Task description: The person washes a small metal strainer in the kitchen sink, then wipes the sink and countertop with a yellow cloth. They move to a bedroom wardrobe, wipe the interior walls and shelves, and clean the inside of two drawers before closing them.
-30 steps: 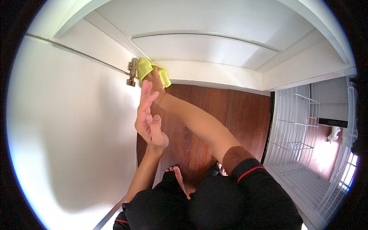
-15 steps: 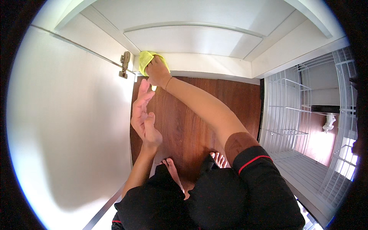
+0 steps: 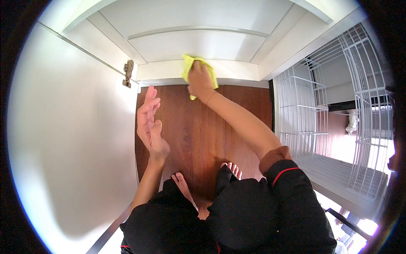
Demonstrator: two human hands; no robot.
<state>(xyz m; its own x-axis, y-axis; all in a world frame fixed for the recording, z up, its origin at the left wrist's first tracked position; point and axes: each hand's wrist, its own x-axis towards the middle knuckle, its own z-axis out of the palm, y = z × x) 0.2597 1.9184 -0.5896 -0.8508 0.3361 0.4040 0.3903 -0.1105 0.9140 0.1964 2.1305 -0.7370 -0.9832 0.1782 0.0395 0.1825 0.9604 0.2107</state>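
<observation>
My right hand (image 3: 200, 79) presses a bunched yellow-green cloth (image 3: 213, 78) onto the front ledge (image 3: 241, 70) of a white cabinet's bottom. The cloth spreads out around my fingers, and one corner hangs below the ledge. My left hand (image 3: 149, 122) is raised in the air beside the white cabinet door (image 3: 80, 127), fingers stretched out and the palm turned to the right. Nothing is in it. It looks apart from the door, though the gap is hard to judge.
A metal hinge (image 3: 128, 73) joins the door to the cabinet at the left. White wire racks (image 3: 302, 106) stand along the right. Below lies a dark brown wooden floor (image 3: 190, 131), with my bare feet (image 3: 182, 182) on it.
My right hand has slid the cloth rightward along the ledge, away from the corner by the hinge. The left hand keeps nearly the same pose. The whole view has shifted slightly.
</observation>
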